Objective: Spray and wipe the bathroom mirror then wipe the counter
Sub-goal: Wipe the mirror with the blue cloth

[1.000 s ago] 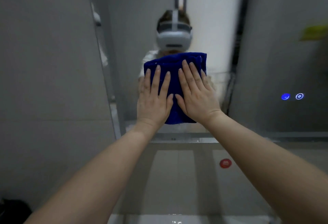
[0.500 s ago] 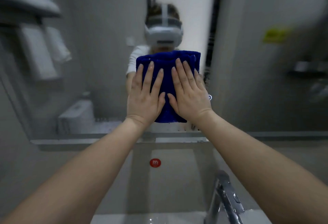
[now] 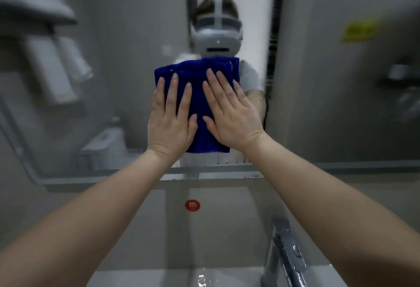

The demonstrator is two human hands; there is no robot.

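Observation:
A folded blue cloth [image 3: 193,70] lies flat against the bathroom mirror [image 3: 127,70], low in its middle. My left hand [image 3: 170,123] presses on the cloth's left half with fingers spread and pointing up. My right hand [image 3: 231,116] presses on its right half the same way, tilted slightly left. Both palms are flat on the cloth and cover much of it. The mirror reflects a person wearing a headset behind the cloth. The white counter with its basin [image 3: 147,277] shows at the bottom edge.
A chrome faucet [image 3: 286,252] rises at the lower right, under my right forearm. A narrow ledge [image 3: 113,179] runs below the mirror, and a round red sticker [image 3: 192,205] sits on the wall beneath it. Towels on a rack appear reflected at the left.
Both hands and the cloth slid right along the mirror, away from the left wall. The faucet and the reflected towels came into view. Hand positions on the cloth stayed the same.

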